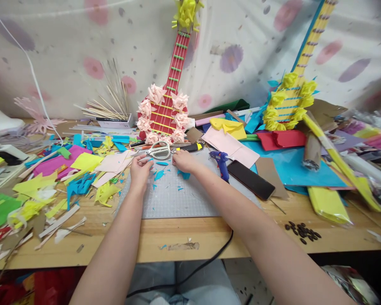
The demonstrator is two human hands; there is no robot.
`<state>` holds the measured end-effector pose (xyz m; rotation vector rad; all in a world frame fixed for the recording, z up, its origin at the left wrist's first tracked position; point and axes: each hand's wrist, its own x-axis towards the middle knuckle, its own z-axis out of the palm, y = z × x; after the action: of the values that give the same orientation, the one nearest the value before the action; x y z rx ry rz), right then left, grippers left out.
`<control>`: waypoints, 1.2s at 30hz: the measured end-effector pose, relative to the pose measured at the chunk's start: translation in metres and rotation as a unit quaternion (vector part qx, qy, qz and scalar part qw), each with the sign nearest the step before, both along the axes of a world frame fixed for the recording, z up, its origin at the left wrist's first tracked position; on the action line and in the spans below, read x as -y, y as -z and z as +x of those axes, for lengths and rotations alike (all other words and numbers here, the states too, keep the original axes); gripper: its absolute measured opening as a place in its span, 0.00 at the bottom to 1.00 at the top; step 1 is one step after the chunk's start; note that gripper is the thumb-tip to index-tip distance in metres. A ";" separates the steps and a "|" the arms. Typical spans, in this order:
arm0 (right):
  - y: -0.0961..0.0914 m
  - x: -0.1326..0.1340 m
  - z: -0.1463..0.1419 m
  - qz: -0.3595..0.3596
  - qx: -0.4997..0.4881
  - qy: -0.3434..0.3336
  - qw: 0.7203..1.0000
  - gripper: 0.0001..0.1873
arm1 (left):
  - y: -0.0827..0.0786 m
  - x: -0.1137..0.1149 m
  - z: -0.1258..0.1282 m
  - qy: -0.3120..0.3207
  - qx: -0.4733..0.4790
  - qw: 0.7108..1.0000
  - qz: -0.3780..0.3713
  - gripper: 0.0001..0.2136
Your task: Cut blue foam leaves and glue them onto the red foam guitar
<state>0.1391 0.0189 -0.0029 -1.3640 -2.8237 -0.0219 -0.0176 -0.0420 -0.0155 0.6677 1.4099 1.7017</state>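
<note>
My left hand [139, 173] rests at the left side of the grey cutting mat [165, 205], its fingers bent and a little apart, close to the blades of the scissors [159, 151]. Nothing shows clearly in its grasp. Over the far middle of the mat, my right hand [183, 161] has its fingers curled together; what they hold, if anything, is hidden. Just beyond it lies a yellow-and-black utility knife [190, 148]. Blue paper [184, 174] shows under the right hand, and small blue scraps [159, 175] are scattered between both hands.
Right of the mat are a blue glue gun [221, 163] and a phone [250, 178]. Behind stand a red paper guitar [162, 114] with pink flowers and a yellow one [287, 103]. Paper scraps [38, 186] cover the left; dark beads [302, 231] lie near the front right edge.
</note>
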 end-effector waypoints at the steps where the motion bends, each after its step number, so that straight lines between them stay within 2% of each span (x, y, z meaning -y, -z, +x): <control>1: -0.001 0.001 0.000 0.007 0.006 -0.001 1.000 0.12 | 0.000 0.000 0.000 -0.001 -0.002 1.000 0.001 0.17; 5: -0.006 0.007 0.006 0.001 -0.041 0.041 0.998 0.11 | -0.001 0.001 -0.002 0.000 0.000 1.000 0.007 0.16; 7: -0.009 0.010 0.011 -0.024 -0.114 0.085 0.990 0.11 | -0.001 0.001 -0.002 -0.002 0.002 1.000 0.010 0.16; 10: -0.010 0.017 0.021 -0.045 -0.232 0.136 0.962 0.08 | -0.001 0.001 0.001 0.011 -0.005 1.000 0.008 0.16; 13: -0.004 0.023 0.030 -0.028 -0.311 0.161 0.936 0.05 | 0.000 0.003 0.011 0.057 -0.022 0.998 0.005 0.16; 17: 0.011 0.030 0.038 -0.013 -0.391 0.201 0.898 0.04 | 0.006 0.007 0.027 0.165 -0.041 0.985 -0.015 0.17; 19: 0.017 0.031 0.040 -0.020 -0.407 0.214 0.888 0.04 | 0.009 0.009 0.032 0.215 -0.050 0.975 -0.024 0.17; 22: 0.022 0.031 0.042 -0.026 -0.397 0.217 0.891 0.03 | 0.013 0.010 0.034 0.245 -0.072 0.966 -0.025 0.16; 27: 0.027 0.029 0.044 -0.019 -0.395 0.205 0.895 0.02 | 0.022 0.005 0.027 0.258 -0.161 0.953 0.003 0.17; 32: 0.032 0.029 0.043 -0.016 -0.395 0.196 0.897 0.03 | 0.030 0.001 0.021 0.252 -0.319 0.912 0.050 0.17; 36: 0.032 0.030 0.042 -0.021 -0.405 0.182 0.896 0.05 | 0.034 0.000 0.022 0.259 -0.344 0.901 0.051 0.18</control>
<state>0.1811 -0.0109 -0.0344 -1.4381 -1.8757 0.4863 0.0042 -0.0423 -0.0499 1.6596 1.4090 1.1485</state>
